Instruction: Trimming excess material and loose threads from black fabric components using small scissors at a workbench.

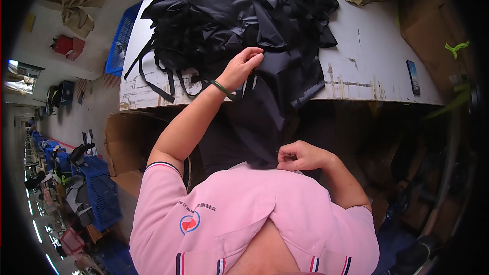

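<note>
Black fabric fills the far middle of the scene: one big heap of cut pieces point(239, 15) lies on a single white worktable point(372, 56), with several thin black straps point(153, 79) trailing out of its left side toward the near-left corner of the board. One separate dark piece point(265, 107) hangs from the near edge of the heap, over the table's edge and down to the person's chest; it is smooth, matte and almost black, wide on the table and narrowing to a point near the body.

Two hands are at work. The left hand point(243, 66) reaches far onto the table, fingers curled and pressed onto the top of the hanging piece where it meets the heap; a single green band point(221, 87) circles that wrist. The right hand point(298, 156) sits close to the chest, its fingers bunched together, pinching the lower tip of the same piece.

One dark phone point(413, 77) lies flat on the right part of the table, well apart from the heap. Two blue plastic crates show: one point(121, 38) beyond the table's left edge, another point(99, 188) on the floor at near left. One brown cardboard box point(125, 142) stands just beside the table's near-left corner. The person wears a pink polo shirt point(244, 219).
</note>
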The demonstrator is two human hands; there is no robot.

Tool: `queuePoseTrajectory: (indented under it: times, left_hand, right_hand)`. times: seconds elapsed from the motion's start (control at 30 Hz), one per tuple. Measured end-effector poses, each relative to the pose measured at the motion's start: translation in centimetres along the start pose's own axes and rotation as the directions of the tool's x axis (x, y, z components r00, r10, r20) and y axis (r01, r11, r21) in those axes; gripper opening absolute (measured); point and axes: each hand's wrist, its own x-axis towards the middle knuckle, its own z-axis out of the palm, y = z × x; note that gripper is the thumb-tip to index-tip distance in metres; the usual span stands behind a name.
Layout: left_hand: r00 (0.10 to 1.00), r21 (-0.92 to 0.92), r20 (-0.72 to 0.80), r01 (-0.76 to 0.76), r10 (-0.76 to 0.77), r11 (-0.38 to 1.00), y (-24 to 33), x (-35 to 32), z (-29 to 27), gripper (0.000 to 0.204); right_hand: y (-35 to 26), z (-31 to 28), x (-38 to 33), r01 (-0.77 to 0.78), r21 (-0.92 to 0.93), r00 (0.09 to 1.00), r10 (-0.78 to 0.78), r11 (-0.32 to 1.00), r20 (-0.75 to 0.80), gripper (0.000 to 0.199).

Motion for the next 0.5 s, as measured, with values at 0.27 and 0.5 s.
queuePoseTrajectory:
  times: [0.27,0.5]
  left_hand:
    - [0.911,0.917,-0.137,-0.032,0.390,0.397,1.4,5.0,4.1,0.064]
    - [0.962,-0.570,0.214,-0.016,0.167,0.822,-1.9,2.4,1.9,0.030]
  right_hand:
    - [0.9,0.5,2.2,-0.059,0.022,0.995,0.057,0.998,0.081,0.015]
    - [1.1,-0.6,-0.1,0.088,-0.074,0.939,-0.108,0.993,-0.326,0.017]
